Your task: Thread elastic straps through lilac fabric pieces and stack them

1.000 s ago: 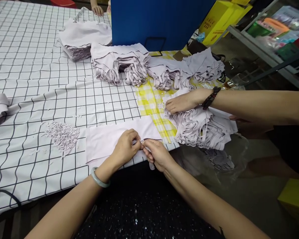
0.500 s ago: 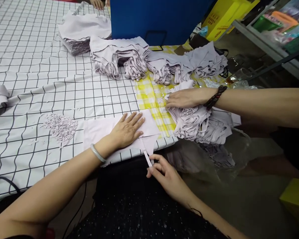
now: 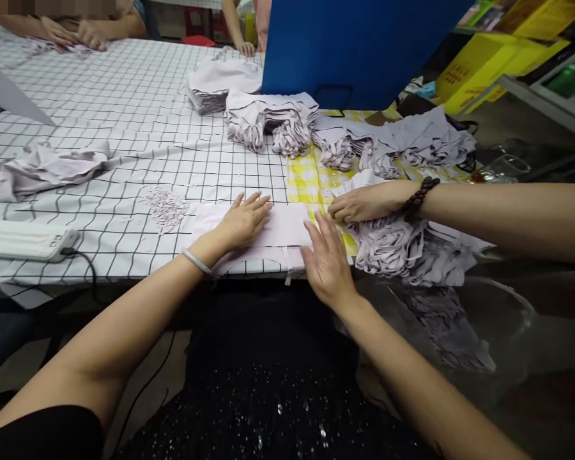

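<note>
A pale pinkish-grey fabric piece (image 3: 286, 225) lies flat at the table's near edge, with a folded flap along its front. From that edge a narrow fabric strap (image 3: 288, 273) hangs down. My left hand (image 3: 244, 222) rests palm down on the fabric, fingers spread. At the fabric's right end is my right hand (image 3: 329, 265), open with its fingers stretched; whether its fingertips press on the cloth I cannot tell. Beyond it, a co-worker's hand (image 3: 367, 201) with a dark braided bracelet lies on a bundle of strapped fabric pieces (image 3: 388, 249).
More fabric stacks (image 3: 271, 110) stand at the back before a blue panel (image 3: 349, 51). Small fabric scraps (image 3: 165, 207) are heaped left of my left hand. A white power strip (image 3: 29, 243) and a crumpled cloth (image 3: 48, 167) lie farther left. Other people's hands (image 3: 76, 33) show at the far side.
My right hand has let go of the strap and moved up to the fabric's right end, its fingers opening. My left hand stays on the fabric. The view has shifted to the left.
</note>
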Motion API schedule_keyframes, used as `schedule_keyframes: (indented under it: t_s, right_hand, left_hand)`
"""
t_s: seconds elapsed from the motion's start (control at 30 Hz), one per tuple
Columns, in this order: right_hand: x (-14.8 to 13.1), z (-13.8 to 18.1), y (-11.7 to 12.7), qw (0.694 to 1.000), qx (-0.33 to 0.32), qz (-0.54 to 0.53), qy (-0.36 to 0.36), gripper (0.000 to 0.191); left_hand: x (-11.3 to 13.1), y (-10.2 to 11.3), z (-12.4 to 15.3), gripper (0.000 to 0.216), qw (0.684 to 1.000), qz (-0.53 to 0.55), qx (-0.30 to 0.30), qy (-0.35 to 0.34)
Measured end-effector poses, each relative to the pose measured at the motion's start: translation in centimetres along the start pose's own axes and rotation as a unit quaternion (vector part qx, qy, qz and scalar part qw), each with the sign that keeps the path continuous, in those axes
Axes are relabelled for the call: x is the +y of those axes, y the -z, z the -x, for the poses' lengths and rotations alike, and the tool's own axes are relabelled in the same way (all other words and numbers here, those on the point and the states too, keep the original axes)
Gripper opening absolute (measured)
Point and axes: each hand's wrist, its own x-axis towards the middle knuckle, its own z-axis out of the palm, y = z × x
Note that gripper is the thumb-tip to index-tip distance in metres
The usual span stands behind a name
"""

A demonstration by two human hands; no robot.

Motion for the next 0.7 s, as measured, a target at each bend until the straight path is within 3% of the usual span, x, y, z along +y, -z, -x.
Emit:
schedule_keyframes:
  t_s: [0.1,0.13,0.2,0.27,0.37,0.43,0.53,0.63,0.7]
  right_hand:
    - [1.5,-3.7,-1.9,0.985,-0.155,0.076,0.017,0.063]
    - [1.8,-4.1,-2.4,0.979,-0.181,0.087,0.015,0.064]
    - [1.5,-4.2,-3.2,0.981,-0.169,0.088,0.030,0.065]
    - [0.1,-3.5,-3.5,0.989,-0.107,0.070,0.081,0.063]
    - [-3.4,-2.5,-4.1,0.976,-0.069,0.028,0.204,0.061]
    - [-5.5,-1.7,-4.9,0.960,-0.075,0.008,0.270,0.058]
    - [-7.4,-0.4,-6.5,0.945,-0.055,-0.018,0.321,0.045]
    - [-8.2,0.9,-7.8,0.913,-0.039,-0.062,0.402,0.030]
    - [-8.5,1.4,-8.2,0.890,-0.044,-0.088,0.445,0.024]
  left_hand:
    - [0.2,2.7,7.0,0.037,0.990,0.050,0.110,0.074]
    - [0.4,2.8,9.9,0.032,0.984,0.077,0.113,0.112]
    - [0.8,1.6,15.4,0.032,0.969,0.131,0.021,0.210]
    - [1.0,-1.3,18.8,0.027,0.941,0.143,0.026,0.304]
    - [1.4,-5.7,19.8,0.026,0.893,0.211,0.052,0.394]
    - [2.1,-6.4,19.4,0.029,0.874,0.296,0.057,0.382]
    - [3.8,-4.1,19.9,0.034,0.827,0.457,0.019,0.327]
    - [4.9,-1.2,21.4,0.034,0.761,0.574,-0.082,0.290]
    - [4.9,-0.4,22.0,0.036,0.755,0.588,-0.096,0.275]
